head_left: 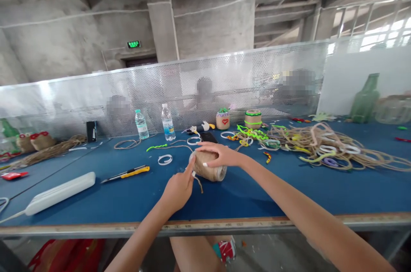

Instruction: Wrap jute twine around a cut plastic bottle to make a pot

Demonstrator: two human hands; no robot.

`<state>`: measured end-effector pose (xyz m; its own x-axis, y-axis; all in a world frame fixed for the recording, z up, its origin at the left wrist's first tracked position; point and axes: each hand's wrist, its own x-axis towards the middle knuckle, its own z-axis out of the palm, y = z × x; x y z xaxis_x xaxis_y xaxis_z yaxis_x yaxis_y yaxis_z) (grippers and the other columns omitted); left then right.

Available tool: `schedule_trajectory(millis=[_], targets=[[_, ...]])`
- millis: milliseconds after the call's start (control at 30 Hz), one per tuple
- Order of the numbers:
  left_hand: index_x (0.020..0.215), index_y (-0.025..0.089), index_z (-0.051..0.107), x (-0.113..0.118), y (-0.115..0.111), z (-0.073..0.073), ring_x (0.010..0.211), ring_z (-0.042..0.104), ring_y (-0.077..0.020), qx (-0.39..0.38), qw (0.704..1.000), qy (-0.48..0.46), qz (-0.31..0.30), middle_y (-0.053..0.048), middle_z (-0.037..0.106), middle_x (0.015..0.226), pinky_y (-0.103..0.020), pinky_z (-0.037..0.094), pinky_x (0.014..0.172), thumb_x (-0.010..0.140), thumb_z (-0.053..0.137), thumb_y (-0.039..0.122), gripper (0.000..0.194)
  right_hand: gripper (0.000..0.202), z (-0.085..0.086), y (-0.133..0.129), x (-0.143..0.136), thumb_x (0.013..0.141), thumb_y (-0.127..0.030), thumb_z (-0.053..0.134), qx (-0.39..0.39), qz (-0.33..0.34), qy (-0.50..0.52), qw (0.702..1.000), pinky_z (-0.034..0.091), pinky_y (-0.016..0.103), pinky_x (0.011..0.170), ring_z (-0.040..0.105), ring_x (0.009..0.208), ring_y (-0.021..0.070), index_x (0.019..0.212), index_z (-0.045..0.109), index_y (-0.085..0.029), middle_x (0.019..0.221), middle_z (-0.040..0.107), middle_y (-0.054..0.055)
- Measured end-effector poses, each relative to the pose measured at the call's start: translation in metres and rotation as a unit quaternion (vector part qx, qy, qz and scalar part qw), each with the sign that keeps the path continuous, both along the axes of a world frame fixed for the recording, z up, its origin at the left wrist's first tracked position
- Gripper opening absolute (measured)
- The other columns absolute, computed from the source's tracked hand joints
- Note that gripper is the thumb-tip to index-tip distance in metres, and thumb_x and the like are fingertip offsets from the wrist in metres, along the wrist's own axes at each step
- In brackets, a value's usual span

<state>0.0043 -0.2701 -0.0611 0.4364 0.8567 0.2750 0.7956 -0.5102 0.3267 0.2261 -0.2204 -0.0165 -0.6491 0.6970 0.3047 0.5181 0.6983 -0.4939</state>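
Note:
A glass jar [208, 172] wrapped in brown twine lies on its side on the blue table, its bare glass end facing right. Across its top rests my right hand [221, 154], fingers curved over the far side and thumb on the near side, gripping it. My left hand [178, 188] is at the jar's left end, with the index finger pressed along the edge and the other fingers curled. A loose twine end [199, 184] hangs below the left fingertips onto the table.
Left of the jar are a yellow utility knife [135, 172] and a long white device [61, 193]. Behind stand two water bottles [167, 123], a glue gun [201, 128] and two decorated jars [223, 120]. A twine heap [324, 146] with pipe cleaners spreads right. A perforated screen [180, 88] runs behind.

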Motion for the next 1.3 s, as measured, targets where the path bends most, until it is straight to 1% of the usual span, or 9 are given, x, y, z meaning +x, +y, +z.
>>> schedule_trajectory(millis=[133,267,400,567,800,1000,1100,1200,1300], targets=[[0.15,0.008,0.02,0.003,0.002,0.003,0.06,0.063,-0.02,-0.002,0.999,0.031,0.015,-0.005,0.065,0.065,-0.026,0.045,0.062,0.094,0.03,0.017,0.057,0.058,0.003,-0.016,-0.02,0.074,-0.017,0.055,0.055,-0.035,-0.021,0.998,0.031,0.04,0.112,0.042,0.134,0.024,0.132,0.054,-0.014,0.142,0.049,0.012],[0.15,0.008,0.019,0.009,0.009,0.009,0.069,0.067,-0.0228,0.006,0.997,0.072,0.026,-0.012,0.07,0.078,-0.03,0.048,0.066,0.095,0.031,0.017,0.057,0.063,-0.002,-0.02,-0.032,0.073,-0.022,0.061,0.087,-0.076,-0.032,0.993,0.027,0.049,0.112,0.043,0.133,0.0309,0.135,0.051,-0.014,0.141,0.05,0.014],[0.151,0.008,0.014,0.018,0.019,0.018,0.082,0.069,-0.0274,0.026,0.993,0.112,0.028,-0.019,0.071,0.092,-0.034,0.049,0.072,0.094,0.031,0.016,0.06,0.076,-0.007,-0.008,-0.022,0.068,-0.033,0.072,0.065,-0.114,-0.02,0.991,0.034,0.05,0.108,0.047,0.129,0.0339,0.138,0.048,-0.015,0.141,0.049,0.015],[0.151,0.015,0.016,0.027,0.025,0.024,0.086,0.07,-0.0277,0.054,0.986,0.15,0.039,-0.017,0.071,0.099,-0.034,0.05,0.074,0.093,0.032,0.012,0.061,0.063,-0.006,0.001,-0.007,0.074,-0.033,0.068,0.024,-0.137,0.01,0.99,0.039,0.039,0.106,0.052,0.126,0.0255,0.134,0.053,-0.019,0.138,0.054,0.008],[0.15,0.018,0.024,0.033,0.029,0.03,0.089,0.07,-0.0281,0.07,0.978,0.19,0.049,-0.016,0.071,0.097,-0.036,0.052,0.076,0.091,0.034,0.008,0.06,0.057,-0.007,0.005,-0.005,0.078,-0.032,0.066,-0.008,-0.174,0.045,0.984,0.039,0.038,0.107,0.053,0.125,0.026,0.132,0.055,-0.019,0.136,0.056,0.007],[0.138,0.015,0.043,0.047,0.048,0.037,0.09,0.068,-0.0226,0.068,0.983,0.171,0.024,-0.011,0.069,0.102,-0.042,0.054,0.081,0.099,0.041,0.024,0.04,0.045,-0.011,0.013,0.005,0.085,-0.03,0.062,-0.018,-0.239,0.079,0.968,0.041,0.039,0.106,0.054,0.124,0.0234,0.128,0.058,-0.02,0.135,0.056,0.008],[0.129,0.014,0.05,0.061,0.06,0.037,0.093,0.066,-0.0204,0.072,0.987,0.143,0.01,-0.01,0.065,0.108,-0.042,0.055,0.084,0.098,0.048,0.034,0.037,0.035,-0.013,0.018,0.019,0.091,-0.031,0.058,0.003,-0.3,0.093,0.949,0.045,0.044,0.101,0.061,0.112,0.0215,0.122,0.06,-0.017,0.122,0.065,0.009],[0.127,0.014,0.052,0.074,0.068,0.037,0.098,0.064,-0.0216,0.075,0.991,0.112,-0.002,-0.01,0.062,0.114,-0.043,0.054,0.086,0.096,0.052,0.034,0.037,0.035,-0.014,0.022,0.036,0.092,-0.032,0.058,0.037,-0.356,0.099,0.929,0.049,0.045,0.094,0.064,0.101,0.0208,0.122,0.058,-0.015,0.111,0.067,0.009],[0.127,0.015,0.051,0.079,0.074,0.037,0.101,0.063,-0.0224,0.077,0.994,0.078,-0.017,-0.011,0.06,0.118,-0.044,0.054,0.087,0.095,0.053,0.033,0.037,0.037,-0.012,0.02,0.043,0.092,-0.026,0.057,0.084,-0.373,0.099,0.919,0.047,0.045,0.098,0.06,0.111,0.022,0.127,0.054,-0.015,0.12,0.062,0.011]])
